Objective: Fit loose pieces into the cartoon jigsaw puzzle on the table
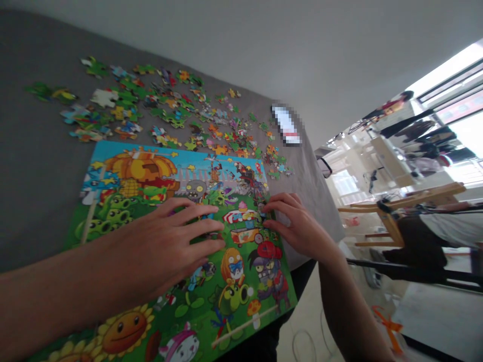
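Gray cloth (33, 161) lay under puzzle board (247, 274). Left hand (175, 241) spread on board, right hand (300, 226) narrow at board's edge, hold unclear; dragging palm risked shifting pieces.

Window (470, 126) right, blown out | dim left | mild blur | edges stretched

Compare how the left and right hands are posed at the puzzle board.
The left hand reaches over the middle of the puzzle board, while the right hand is at its right edge. The left hand's fingers point rightward; the right hand's point leftward. Both are bare, with their backs showing.
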Demonstrator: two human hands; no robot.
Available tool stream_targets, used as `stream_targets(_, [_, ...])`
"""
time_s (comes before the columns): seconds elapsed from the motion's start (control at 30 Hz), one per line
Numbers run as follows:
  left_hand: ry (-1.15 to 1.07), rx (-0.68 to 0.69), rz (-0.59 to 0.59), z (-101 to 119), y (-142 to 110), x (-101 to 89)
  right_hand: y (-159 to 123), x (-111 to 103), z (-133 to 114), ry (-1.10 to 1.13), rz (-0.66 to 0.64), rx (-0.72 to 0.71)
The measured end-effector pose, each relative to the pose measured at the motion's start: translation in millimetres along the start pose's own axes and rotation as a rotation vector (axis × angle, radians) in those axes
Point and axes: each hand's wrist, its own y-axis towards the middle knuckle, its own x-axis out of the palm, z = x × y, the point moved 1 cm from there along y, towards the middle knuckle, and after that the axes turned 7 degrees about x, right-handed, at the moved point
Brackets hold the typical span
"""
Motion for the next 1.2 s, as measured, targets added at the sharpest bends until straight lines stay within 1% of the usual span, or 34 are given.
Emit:
stream_targets(0.1, [0.012,0.003,0.007,0,-1,-0.5,0,1,0,0.100,-0.048,0.002])
stream_targets(0.23, [0.046,0.033,-0.016,0,-1,-2.2,-16,0,3,0.318,-0.031,0.060])
stream_targets(0.33, [0.061,0.052,-0.021,0,-1,-2.9,-29,-1,4,0.425,-0.040,0.038])
stream_targets(0.4, [0.067,0.061,-0.020,0,-1,-3.0,-33,-2,4,0.446,-0.064,0.024])
stream_targets(0.47, [0.067,0.057,-0.028,0,-1,-3.0,-33,-2,5,0.410,-0.060,0.035])
stream_targets(0.57, [0.058,0.044,-0.028,0,-1,-3.0,-28,-2,8,0.296,-0.040,0.055])
stream_targets(0.67, [0.050,0.055,-0.020,0,-2,-2.8,-23,1,12,0.219,-0.080,0.025])
stream_targets(0.73, [0.051,0.057,-0.028,-1,-2,-2.1,-21,3,14,0.193,-0.090,0.003])
stream_targets(0.9, [0.035,0.049,-0.023,-1,-1,-2.5,-20,6,17,0.164,-0.040,-0.006])
stream_targets(1.0, [0.037,0.049,-0.025,-1,-1,-4.0,-26,6,13,0.090,-0.009,-0.061])
stream_targets(1.1, [0.046,0.048,-0.024,-1,-1,-5.1,-37,6,7,-0.040,0.034,-0.133])
stream_targets(1.2, [0.058,0.043,-0.026,-3,-1,-5.5,-49,8,4,-0.158,0.037,-0.173])
